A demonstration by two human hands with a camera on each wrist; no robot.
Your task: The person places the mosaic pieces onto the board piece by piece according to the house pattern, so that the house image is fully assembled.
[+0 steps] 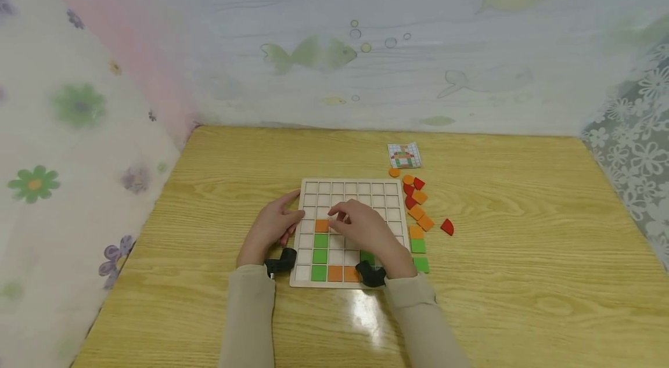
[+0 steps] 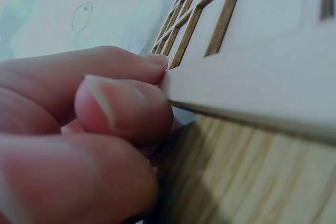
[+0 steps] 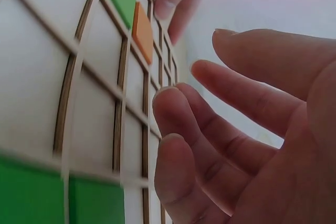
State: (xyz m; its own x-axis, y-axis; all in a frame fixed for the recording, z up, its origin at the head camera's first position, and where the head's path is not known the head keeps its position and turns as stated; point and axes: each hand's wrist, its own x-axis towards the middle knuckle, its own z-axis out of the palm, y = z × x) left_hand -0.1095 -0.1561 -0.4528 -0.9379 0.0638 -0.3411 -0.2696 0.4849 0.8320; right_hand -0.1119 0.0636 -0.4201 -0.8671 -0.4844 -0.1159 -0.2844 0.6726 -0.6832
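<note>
A wooden grid board point(image 1: 308, 182) lies on the table, with several green tiles point(image 1: 320, 256) and orange tiles point(image 1: 335, 273) set in its squares. At its left side my left hand point(image 1: 272, 226) rests, thumb at the rim and fingers against the side. In the left wrist view the fingertips point(image 2: 157, 62) touch the board's edge. Above the middle of the grid hovers my right hand point(image 1: 363, 228), close to the topmost orange tile point(image 1: 321, 226). In the right wrist view its bent fingers point(image 3: 176, 111) stand apart from the thumb, with nothing between them.
Right of the board lie loose orange squares point(image 1: 416, 213), orange discs point(image 1: 394, 172), red quarter-round pieces point(image 1: 447, 227) and green squares point(image 1: 420, 265). A small pattern card point(image 1: 404, 155) lies behind them. Patterned curtains point(image 1: 313, 95) border the table point(image 1: 522, 240).
</note>
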